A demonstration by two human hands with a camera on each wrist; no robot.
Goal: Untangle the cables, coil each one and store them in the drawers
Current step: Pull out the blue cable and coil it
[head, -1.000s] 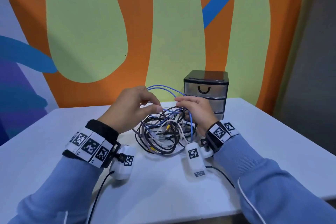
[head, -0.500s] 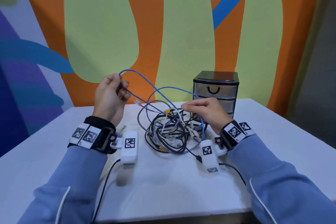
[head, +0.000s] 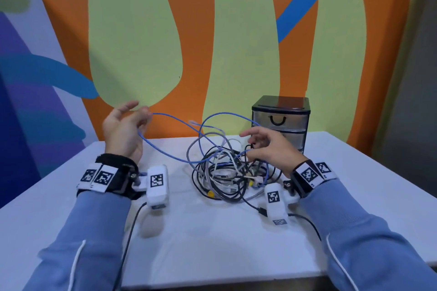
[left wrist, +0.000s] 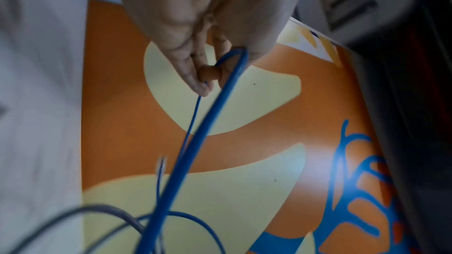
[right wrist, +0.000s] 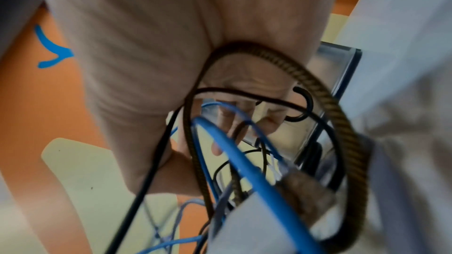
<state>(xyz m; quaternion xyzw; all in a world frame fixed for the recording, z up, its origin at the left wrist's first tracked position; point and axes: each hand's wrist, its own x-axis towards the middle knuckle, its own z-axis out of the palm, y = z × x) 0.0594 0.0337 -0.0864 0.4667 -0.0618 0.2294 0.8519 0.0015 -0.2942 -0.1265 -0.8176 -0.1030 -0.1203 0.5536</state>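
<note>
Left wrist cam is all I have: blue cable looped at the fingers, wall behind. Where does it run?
Observer: From the left hand the blue cable drops into the tangle of cables on the table. It is not free yet.
Operator: Right hand?
Observer: The right hand is at the tangle's right side, fingers curled in among the strands.
Operator: What's it got?
Observer: The right wrist view shows a braided cable looping across the palm and blue strands crossing the fingers. I can't tell which one it pinches.
Operator: Drawers?
Observer: The drawer unit stands behind the tangle, and the drawers that show are closed.
</note>
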